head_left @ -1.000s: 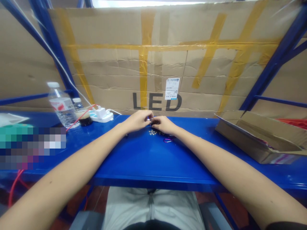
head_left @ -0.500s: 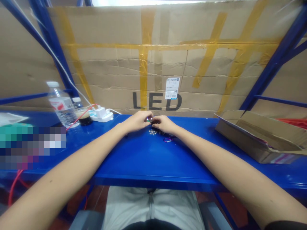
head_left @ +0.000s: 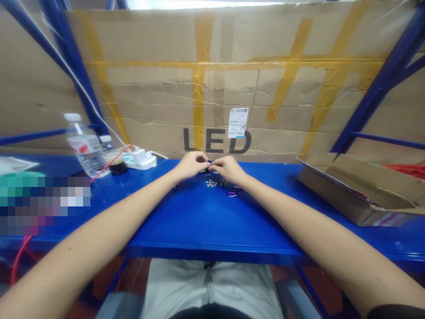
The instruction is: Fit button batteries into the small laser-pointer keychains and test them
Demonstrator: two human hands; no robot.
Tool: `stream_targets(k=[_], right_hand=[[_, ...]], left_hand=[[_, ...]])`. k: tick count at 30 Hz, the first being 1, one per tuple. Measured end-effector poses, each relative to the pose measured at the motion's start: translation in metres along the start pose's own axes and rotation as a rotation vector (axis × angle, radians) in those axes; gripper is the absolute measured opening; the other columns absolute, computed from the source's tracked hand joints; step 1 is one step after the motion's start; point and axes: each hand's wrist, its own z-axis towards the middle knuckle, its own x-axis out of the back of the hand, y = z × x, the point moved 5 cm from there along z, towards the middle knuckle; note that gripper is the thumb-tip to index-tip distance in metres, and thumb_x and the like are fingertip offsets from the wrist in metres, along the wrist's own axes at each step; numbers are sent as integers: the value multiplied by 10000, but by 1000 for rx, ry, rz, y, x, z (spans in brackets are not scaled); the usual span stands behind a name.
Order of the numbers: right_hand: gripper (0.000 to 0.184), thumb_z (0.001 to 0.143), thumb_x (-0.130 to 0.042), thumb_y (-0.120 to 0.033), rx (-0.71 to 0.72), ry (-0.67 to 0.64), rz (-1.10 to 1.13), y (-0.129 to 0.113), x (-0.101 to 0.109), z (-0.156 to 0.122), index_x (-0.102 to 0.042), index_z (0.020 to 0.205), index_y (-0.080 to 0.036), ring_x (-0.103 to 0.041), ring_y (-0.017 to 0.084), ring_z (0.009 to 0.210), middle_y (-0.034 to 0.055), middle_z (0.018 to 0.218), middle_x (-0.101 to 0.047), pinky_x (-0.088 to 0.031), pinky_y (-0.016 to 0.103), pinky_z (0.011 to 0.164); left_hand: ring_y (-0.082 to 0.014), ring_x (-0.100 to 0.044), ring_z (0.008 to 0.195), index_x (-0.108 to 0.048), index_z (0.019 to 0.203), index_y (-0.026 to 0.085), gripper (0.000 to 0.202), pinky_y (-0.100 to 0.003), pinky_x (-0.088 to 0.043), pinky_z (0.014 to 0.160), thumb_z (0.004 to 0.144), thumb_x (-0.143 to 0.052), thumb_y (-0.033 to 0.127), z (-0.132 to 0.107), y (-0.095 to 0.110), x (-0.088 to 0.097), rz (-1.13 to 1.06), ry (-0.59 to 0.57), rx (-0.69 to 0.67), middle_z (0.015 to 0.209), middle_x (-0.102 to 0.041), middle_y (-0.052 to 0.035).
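Observation:
At the far side of the blue table, my left hand (head_left: 191,166) and my right hand (head_left: 229,169) meet with fingertips pinched together. Between them a small dark piece (head_left: 209,164) shows, mostly covered by the fingers; its kind cannot be made out. A thin green glint is visible just under the fingertips. Several small silver rings (head_left: 211,183) lie on the table below the hands. Beside them is a little heap of dark metal pieces (head_left: 224,182). Closer to my right wrist rests a purple carabiner (head_left: 232,194).
An open cardboard box (head_left: 345,195) stands on the right. To the left are a water bottle (head_left: 86,153), a cup of dark liquid (head_left: 117,167) and a white power strip (head_left: 142,161) with a red cable. A large cardboard sheet (head_left: 159,102) closes off the back.
Both hands have shifted slightly, with the fingertips drawn together around the small dark piece. The dark metal heap beside the rings shows more than before.

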Motion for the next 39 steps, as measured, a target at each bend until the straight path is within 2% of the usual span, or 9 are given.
stream_targets(k=[5,9,13,17,21,24,29,32,39], right_hand=[[220,856,-577,-137,73,-48,-167,-14,20,2,-769,961,-158,-665,186,853,79,963,-762,-470,284,773],[165,779,-604,-137,-92,-344,-345,-10,34,-2,-744,865,-142,-650,178,721,73,821,-741,-445,269,629],[137,764,-649,-272,-286,-615,-442,-2,35,-12,-694,726,-148,-606,170,578,50,628,-677,-417,284,559],[142,739,-625,-237,-290,-674,-455,0,25,-15,-644,622,-158,-600,161,569,47,621,-673,-405,282,551],[80,695,-609,-197,-294,-633,-442,4,23,-13,-650,639,-156,-599,165,547,46,607,-669,-409,284,545],[71,692,-605,-200,-272,-517,-370,0,34,-10,-637,648,-154,-581,157,530,42,585,-650,-401,277,526],[100,757,-549,-200,-38,-102,-34,-22,65,0,-631,729,-151,-563,132,589,25,642,-633,-411,257,567],[101,769,-556,-205,123,141,-90,-27,72,3,-632,724,-156,-547,138,636,24,669,-632,-400,266,608],[120,803,-538,-161,331,168,-254,-30,57,1,-645,749,-158,-549,152,681,45,728,-652,-398,280,656]], left_hand=[[-172,-685,733,-562,800,154,64,-329,-591,672,801,-627,157,0,-1,5,-346,201,129,777,-680,-59],[-203,-709,761,-507,804,158,67,-370,-620,646,836,-553,121,-2,4,13,-639,344,182,808,-688,-81],[-189,-704,731,-495,837,161,81,-363,-630,634,849,-541,95,-4,6,15,-738,368,227,785,-667,-61],[-200,-708,743,-497,865,159,130,-363,-632,613,828,-565,55,-3,4,12,-733,349,225,787,-661,-57],[-203,-712,748,-522,903,142,128,-361,-631,601,834,-584,53,-3,5,8,-702,339,205,816,-659,-66],[-195,-707,736,-552,902,120,128,-347,-623,609,824,-613,39,-3,6,6,-671,331,201,810,-658,-72],[-148,-675,681,-646,887,95,57,-328,-601,663,837,-630,72,-4,8,-1,-527,204,140,770,-670,-64],[-122,-636,625,-682,915,117,97,-294,-563,623,823,-651,110,-5,12,-5,-385,132,37,763,-677,-41],[-136,-612,640,-713,995,147,199,-299,-510,648,816,-643,200,-6,17,-9,-177,75,-92,852,-721,-49]])
